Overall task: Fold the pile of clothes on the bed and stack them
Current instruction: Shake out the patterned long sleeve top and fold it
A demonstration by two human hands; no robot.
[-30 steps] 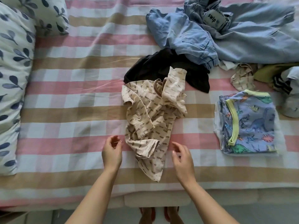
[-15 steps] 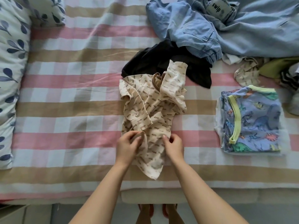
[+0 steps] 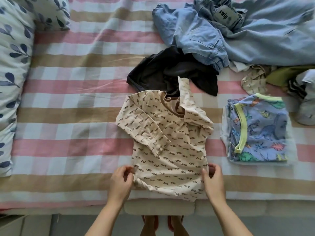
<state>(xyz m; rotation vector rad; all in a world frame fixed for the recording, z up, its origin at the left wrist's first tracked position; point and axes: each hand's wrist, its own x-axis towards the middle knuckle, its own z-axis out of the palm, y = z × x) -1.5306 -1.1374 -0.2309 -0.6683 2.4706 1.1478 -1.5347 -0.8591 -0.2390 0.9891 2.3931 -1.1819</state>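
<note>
A cream long-sleeved shirt [image 3: 172, 150] with small brown squiggles lies spread out, neck away from me, near the bed's front edge. One sleeve lies across its front and the other is bunched at the right shoulder. My left hand [image 3: 121, 181] pinches the hem's left corner. My right hand [image 3: 213, 179] grips the hem's right corner. A folded blue dinosaur-print garment [image 3: 260, 130] lies to the right. The unfolded pile sits at the back: a black garment [image 3: 170, 72], blue denim clothes [image 3: 204, 34] and small items [image 3: 255, 80].
The bed [image 3: 76, 99] has a pink, tan and white checked cover. Leaf-print pillows [image 3: 13, 65] line the left side. More clothes [image 3: 303, 92] crowd the far right edge. My feet and the grey floor show below the bed's front edge.
Both hands closed on the crumpled cream shirt's lower end, then moved apart to the hem corners. The shirt now lies spread flat instead of bunched.
</note>
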